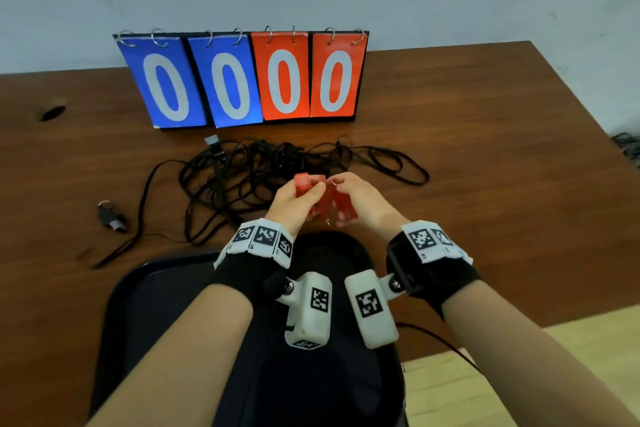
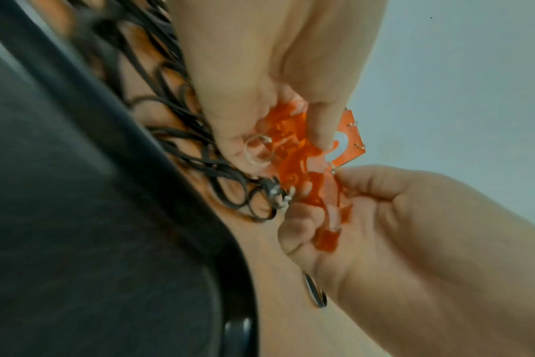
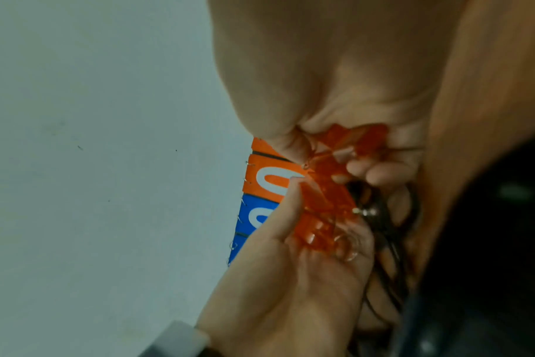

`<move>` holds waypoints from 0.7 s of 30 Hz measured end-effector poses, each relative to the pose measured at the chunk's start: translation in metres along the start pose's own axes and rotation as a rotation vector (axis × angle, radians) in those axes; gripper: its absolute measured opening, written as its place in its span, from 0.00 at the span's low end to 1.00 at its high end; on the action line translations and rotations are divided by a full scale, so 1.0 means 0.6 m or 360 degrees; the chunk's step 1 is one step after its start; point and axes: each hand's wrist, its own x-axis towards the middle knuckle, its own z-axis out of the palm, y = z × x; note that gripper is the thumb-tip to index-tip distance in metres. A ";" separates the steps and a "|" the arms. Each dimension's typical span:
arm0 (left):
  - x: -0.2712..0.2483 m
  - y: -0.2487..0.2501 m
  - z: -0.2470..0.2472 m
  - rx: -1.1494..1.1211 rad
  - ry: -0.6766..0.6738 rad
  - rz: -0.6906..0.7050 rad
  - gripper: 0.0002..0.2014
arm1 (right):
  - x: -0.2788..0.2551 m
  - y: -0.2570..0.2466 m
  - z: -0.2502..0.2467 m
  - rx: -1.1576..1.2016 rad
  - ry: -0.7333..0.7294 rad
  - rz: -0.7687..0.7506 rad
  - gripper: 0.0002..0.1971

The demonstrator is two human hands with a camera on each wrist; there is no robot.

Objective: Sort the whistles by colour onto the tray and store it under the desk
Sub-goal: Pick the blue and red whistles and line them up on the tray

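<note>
Several translucent orange-red whistles (image 1: 323,203) are bunched between my two hands, just above the far rim of the black tray (image 1: 145,288). My left hand (image 1: 299,201) grips part of the bunch (image 2: 290,145), where a metal key ring (image 2: 257,152) rests on the palm. My right hand (image 1: 360,199) curls round another orange-red whistle (image 2: 328,238) and pinches at the bunch's top. The right wrist view shows the whistles (image 3: 324,200) pressed between both hands. A black whistle (image 1: 110,217) lies on the desk to the left.
A tangle of black lanyards (image 1: 242,170) sprawls on the brown desk beyond the hands. A blue and red flip scoreboard (image 1: 242,80) showing zeros stands at the back. A cable hole (image 1: 52,113) is at far left. The desk's front edge (image 1: 519,317) runs at right.
</note>
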 end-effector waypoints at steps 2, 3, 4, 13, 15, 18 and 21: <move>-0.037 -0.014 -0.022 0.0039 -0.0046 -0.0039 0.06 | -0.027 0.022 0.028 -0.0053 -0.0053 -0.0025 0.07; -0.060 -0.024 -0.037 0.0070 -0.0071 -0.0061 0.06 | -0.044 0.036 0.042 -0.0109 -0.0086 -0.0050 0.06; -0.081 -0.032 -0.050 0.0103 -0.0090 -0.0080 0.06 | -0.060 0.049 0.055 -0.0156 -0.0106 -0.0070 0.05; -0.226 -0.121 -0.151 0.0497 -0.0023 -0.0143 0.13 | -0.187 0.157 0.159 0.0082 -0.0227 0.0043 0.06; -0.252 -0.133 -0.171 0.0841 -0.0033 -0.0057 0.09 | -0.206 0.175 0.172 0.0068 -0.0257 0.0035 0.05; -0.282 -0.144 -0.190 0.1256 -0.0025 -0.0024 0.09 | -0.228 0.192 0.187 -0.0133 -0.0268 0.0044 0.08; -0.298 -0.146 -0.196 0.1565 0.0009 -0.0068 0.10 | -0.240 0.195 0.203 -0.0546 -0.0195 0.0074 0.14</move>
